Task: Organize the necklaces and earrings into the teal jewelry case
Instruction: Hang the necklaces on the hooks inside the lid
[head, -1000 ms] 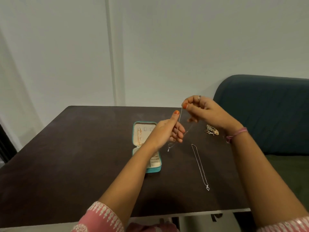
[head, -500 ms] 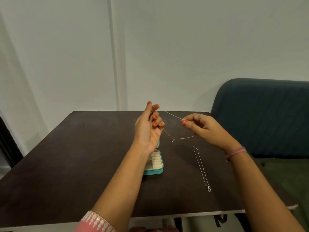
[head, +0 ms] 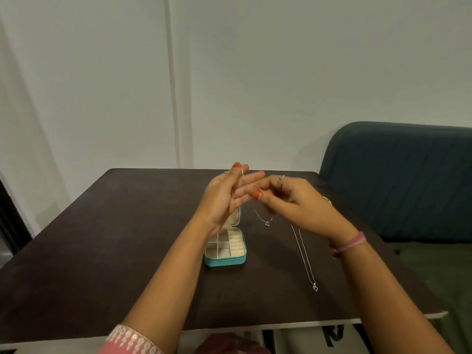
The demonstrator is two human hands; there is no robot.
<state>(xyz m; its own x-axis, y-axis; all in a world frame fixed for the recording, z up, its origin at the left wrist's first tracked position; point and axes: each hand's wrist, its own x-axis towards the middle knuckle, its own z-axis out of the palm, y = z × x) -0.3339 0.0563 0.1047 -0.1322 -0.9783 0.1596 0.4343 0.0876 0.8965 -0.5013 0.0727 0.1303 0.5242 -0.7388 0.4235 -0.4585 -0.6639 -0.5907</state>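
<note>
A thin silver necklace (head: pixel 265 221) with a small pendant hangs between my hands above the table. My left hand (head: pixel 227 195) holds one end of the chain between thumb and forefinger, its other fingers stretched out. My right hand (head: pixel 291 200) pinches the chain at its fingertips, close against my left fingers. The teal jewelry case (head: pixel 224 261) lies open below my left hand, showing cream compartments; my left hand hides most of its lid. A second silver necklace (head: pixel 304 256) with a heart pendant lies stretched out on the table to the right of the case.
The dark brown table (head: pixel 115 238) stands against a white wall. A bit of gold jewelry (head: pixel 327 199) shows behind my right wrist. A dark blue upholstered seat (head: pixel 398 180) stands to the right of the table.
My hands had spread apart with the chain stretched between them; now they have come together above the case and the chain hangs in a loop below them.
</note>
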